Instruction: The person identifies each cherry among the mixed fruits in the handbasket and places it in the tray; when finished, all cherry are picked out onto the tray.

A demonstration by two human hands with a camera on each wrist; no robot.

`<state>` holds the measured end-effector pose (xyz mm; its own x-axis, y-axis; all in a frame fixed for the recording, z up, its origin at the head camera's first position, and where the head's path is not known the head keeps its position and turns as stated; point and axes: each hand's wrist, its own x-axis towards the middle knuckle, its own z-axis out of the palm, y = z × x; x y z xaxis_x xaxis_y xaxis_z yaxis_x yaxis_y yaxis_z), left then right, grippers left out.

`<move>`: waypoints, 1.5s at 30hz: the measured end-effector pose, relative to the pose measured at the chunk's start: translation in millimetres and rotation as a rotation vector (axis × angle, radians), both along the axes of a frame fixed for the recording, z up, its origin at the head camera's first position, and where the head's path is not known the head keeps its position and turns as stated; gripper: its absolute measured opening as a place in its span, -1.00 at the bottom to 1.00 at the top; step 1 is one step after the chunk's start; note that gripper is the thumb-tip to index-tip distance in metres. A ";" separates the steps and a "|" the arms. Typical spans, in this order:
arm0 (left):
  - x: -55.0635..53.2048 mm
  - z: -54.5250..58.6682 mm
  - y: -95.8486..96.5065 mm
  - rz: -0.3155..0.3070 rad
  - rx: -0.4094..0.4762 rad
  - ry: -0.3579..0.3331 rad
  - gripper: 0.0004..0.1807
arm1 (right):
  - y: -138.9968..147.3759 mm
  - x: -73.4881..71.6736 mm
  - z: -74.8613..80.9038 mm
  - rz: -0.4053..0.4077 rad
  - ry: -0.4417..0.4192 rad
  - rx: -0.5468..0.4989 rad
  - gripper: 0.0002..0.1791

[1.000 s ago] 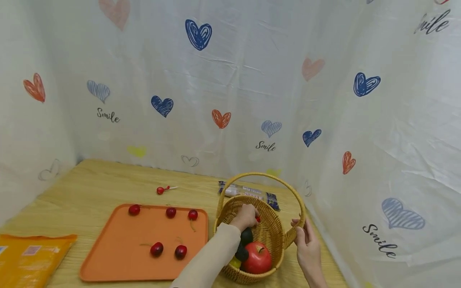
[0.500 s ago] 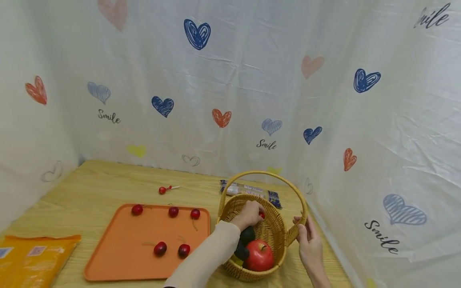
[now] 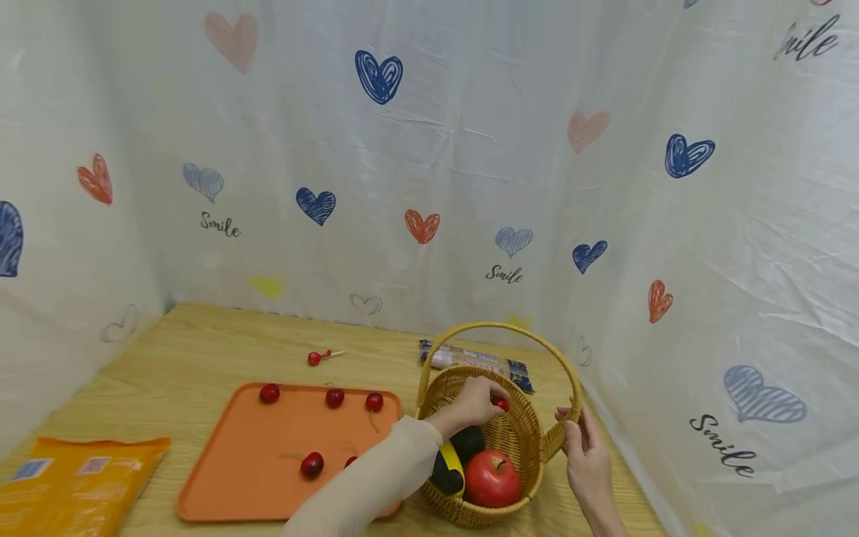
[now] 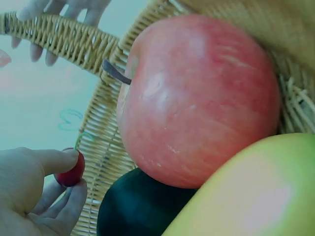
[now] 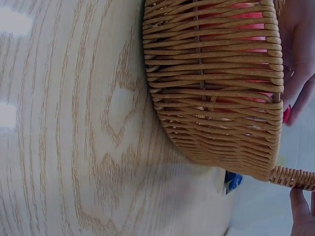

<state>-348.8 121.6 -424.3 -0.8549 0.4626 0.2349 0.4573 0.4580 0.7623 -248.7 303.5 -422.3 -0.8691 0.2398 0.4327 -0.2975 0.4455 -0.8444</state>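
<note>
In the head view a wicker basket [image 3: 537, 466] with a tall arched handle stands at the right of the table. My left hand [image 3: 473, 400] reaches over its inside and pinches a red cherry [image 4: 70, 172] between thumb and fingers, a thin green stem showing at its top. At the handle's right foot, my right hand [image 3: 590, 462] grips the wicker handle [image 3: 555, 440]. Inside the basket lie a large red apple [image 3: 492, 479], a dark green rounded thing [image 4: 140, 206] and a smooth yellow-green rounded thing [image 4: 256, 191]. My left forearm hides part of the basket's left side.
An orange tray [image 3: 255, 477] with several cherries lies left of the basket. Behind it is a red lollipop [image 3: 315, 358]. A yellow-orange packet [image 3: 101, 485] sits at the left, and a clear-and-blue package [image 3: 476, 359] behind the basket. A heart-printed curtain [image 3: 456, 164] surrounds the table.
My left hand rises a little inside the basket with the cherry, which shows more clearly now. My right hand keeps its hold on the handle. The whole head view has shifted slightly.
</note>
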 end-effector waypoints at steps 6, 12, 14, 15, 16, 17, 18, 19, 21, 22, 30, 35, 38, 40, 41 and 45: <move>9.2 6.4 -8.6 -0.023 0.049 -0.012 -0.77 | 2.8 -0.3 1.9 0.007 -0.015 0.027 -0.53; 17.8 11.7 -19.8 -0.021 0.060 -0.013 -0.77 | 0.2 -3.3 1.9 0.019 -0.031 0.010 -0.52; 20.2 12.5 -23.1 -0.025 0.062 -0.015 -0.77 | -0.8 -4.4 1.5 0.027 -0.035 -0.004 -0.52; 21.1 12.3 -24.2 -0.029 0.063 -0.011 -0.77 | -1.1 -4.7 1.1 0.027 -0.038 -0.007 -0.52; 22.0 12.3 -25.3 -0.034 0.064 -0.009 -0.77 | -1.2 -4.8 0.8 0.023 -0.038 -0.005 -0.52; 23.2 12.3 -26.2 -0.040 0.067 -0.010 -0.76 | -1.1 -4.8 0.4 0.022 -0.037 -0.005 -0.52; 24.5 12.2 -27.1 -0.047 0.070 -0.012 -0.76 | -0.9 -4.6 0.0 0.023 -0.036 -0.001 -0.52; 25.8 11.9 -27.8 -0.053 0.069 -0.010 -0.76 | -0.6 -4.2 -0.4 0.021 -0.035 0.005 -0.52; 28.8 11.5 -29.5 -0.065 0.067 -0.009 -0.76 | 0.1 -3.4 -1.1 0.019 -0.030 0.008 -0.51; 30.8 11.7 -30.7 -0.071 0.068 -0.013 -0.77 | 0.4 -2.9 -1.4 0.019 -0.026 0.007 -0.51; 45.6 9.4 -48.0 -0.095 0.104 -0.052 -0.76 | 0.9 0.3 -1.7 0.022 -0.019 0.014 -0.50; 53.8 6.8 -64.5 -0.117 0.151 -0.097 -0.76 | -0.9 1.5 -1.7 0.018 -0.033 0.022 -0.51; 59.1 5.9 -76.7 -0.136 0.192 -0.138 -0.76 | -1.1 1.5 -1.1 0.005 -0.051 0.026 -0.50; 61.5 5.0 -84.8 -0.140 0.218 -0.163 -0.75 | -0.9 1.3 -0.4 -0.003 -0.065 0.028 -0.49; 62.2 4.6 -88.7 -0.138 0.229 -0.171 -0.75 | -0.8 1.3 0.0 -0.007 -0.072 0.026 -0.49; 63.0 1.2 -103.2 -0.111 0.256 -0.162 -0.75 | -0.6 1.4 0.7 -0.010 -0.084 0.017 -0.47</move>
